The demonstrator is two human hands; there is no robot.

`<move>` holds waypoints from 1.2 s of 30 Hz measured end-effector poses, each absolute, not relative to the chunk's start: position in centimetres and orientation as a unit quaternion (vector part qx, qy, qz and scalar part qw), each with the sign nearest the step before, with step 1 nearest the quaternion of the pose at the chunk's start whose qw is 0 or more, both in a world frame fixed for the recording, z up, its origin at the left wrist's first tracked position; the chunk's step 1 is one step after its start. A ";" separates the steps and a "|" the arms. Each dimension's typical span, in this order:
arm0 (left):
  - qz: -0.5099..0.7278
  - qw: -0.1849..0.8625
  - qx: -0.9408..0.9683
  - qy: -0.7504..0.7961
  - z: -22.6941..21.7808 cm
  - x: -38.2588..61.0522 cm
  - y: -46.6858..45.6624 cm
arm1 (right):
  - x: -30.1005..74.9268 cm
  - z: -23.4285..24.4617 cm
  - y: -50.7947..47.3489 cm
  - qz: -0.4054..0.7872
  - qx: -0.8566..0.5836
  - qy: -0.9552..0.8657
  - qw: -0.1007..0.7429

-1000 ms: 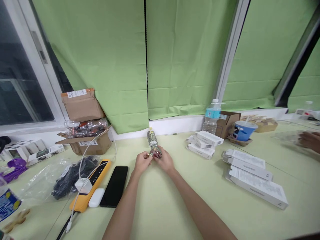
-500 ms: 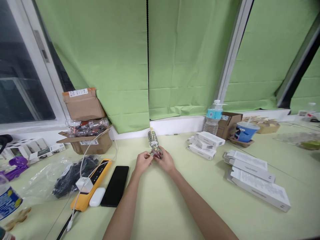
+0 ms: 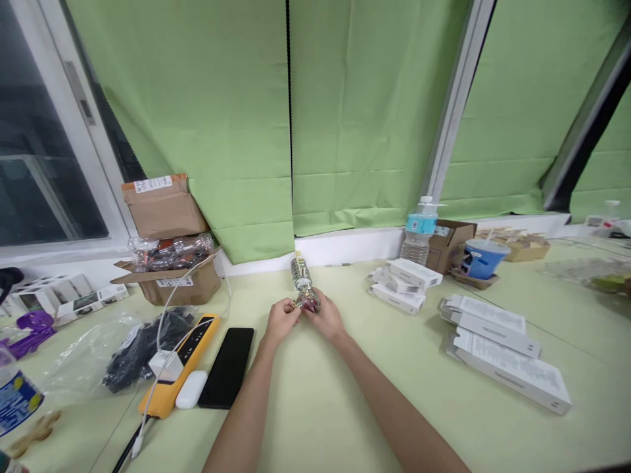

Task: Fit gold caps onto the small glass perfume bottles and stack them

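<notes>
My left hand (image 3: 283, 320) and my right hand (image 3: 325, 315) meet at the middle of the table. Between them is a small shiny, see-through packet (image 3: 309, 301) with dark red contents; its exact kind is too small to tell. The fingers of my left hand are pinched at its left side. My right hand is curled around its right side, with some fingertips hidden. Just beyond, touching or very close to the packet, a clear patterned container (image 3: 300, 272) with a yellow tip points toward the wall.
On the left lie a black phone (image 3: 227, 368), a white earbud case (image 3: 192, 389), a yellow power strip (image 3: 182, 368) and an opened cardboard box (image 3: 180, 286). To the right are flat white boxes (image 3: 513, 368), a water bottle (image 3: 419, 233) and a blue cup (image 3: 483, 258).
The view has shifted very slightly. Both hands keep their hold on the packet, with barely any finger movement visible.
</notes>
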State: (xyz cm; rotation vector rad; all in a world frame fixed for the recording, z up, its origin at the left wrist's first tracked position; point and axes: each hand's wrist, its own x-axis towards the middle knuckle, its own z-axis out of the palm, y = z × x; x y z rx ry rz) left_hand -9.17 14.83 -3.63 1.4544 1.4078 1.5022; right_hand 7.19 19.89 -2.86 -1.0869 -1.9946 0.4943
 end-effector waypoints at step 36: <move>0.586 0.305 0.575 0.482 -3.7 -9.0 15.3 | 7.5 -2.5 20.0 0.184 -0.454 -0.760 0.427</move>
